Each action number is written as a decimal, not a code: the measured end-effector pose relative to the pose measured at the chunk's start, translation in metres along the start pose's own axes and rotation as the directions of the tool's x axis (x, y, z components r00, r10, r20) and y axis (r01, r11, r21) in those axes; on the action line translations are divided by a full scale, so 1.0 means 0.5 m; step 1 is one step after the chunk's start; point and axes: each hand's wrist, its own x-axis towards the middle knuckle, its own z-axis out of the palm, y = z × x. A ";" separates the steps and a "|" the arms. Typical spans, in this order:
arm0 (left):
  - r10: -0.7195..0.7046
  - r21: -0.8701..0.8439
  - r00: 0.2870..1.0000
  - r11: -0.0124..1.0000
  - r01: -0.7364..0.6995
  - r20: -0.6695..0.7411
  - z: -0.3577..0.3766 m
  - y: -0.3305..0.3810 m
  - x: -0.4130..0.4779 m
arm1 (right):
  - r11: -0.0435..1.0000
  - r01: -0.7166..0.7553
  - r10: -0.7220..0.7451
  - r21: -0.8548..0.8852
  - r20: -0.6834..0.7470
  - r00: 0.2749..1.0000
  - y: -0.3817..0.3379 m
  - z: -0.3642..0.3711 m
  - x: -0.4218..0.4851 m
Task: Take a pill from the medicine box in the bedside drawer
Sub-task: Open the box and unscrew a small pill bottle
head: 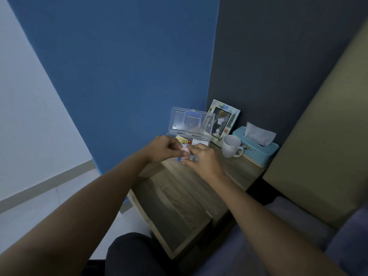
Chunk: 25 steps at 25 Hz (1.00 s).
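A clear plastic medicine box [190, 124] stands on the bedside table with its lid raised; packets show inside it. Just in front of the box my left hand [162, 149] and my right hand [203, 159] meet. The left fingers pinch a small pink round piece [185, 150]. The right hand holds a small grey and blue container [194, 158] low against the table top. The wooden drawer [179, 212] below the table top stands pulled out toward me. I cannot make out a single pill.
A white mug [231, 146], a teal tissue box [256, 148] and a picture frame [223, 122] stand at the back right of the table. A blue wall is on the left, a padded headboard [322, 156] and the bed on the right.
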 end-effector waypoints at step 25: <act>-0.041 -0.007 0.999 0.999 0.041 -0.002 0.053 0.011 0.027 | 0.989 -0.097 0.106 0.110 -0.080 0.991 0.031 -0.017 -0.036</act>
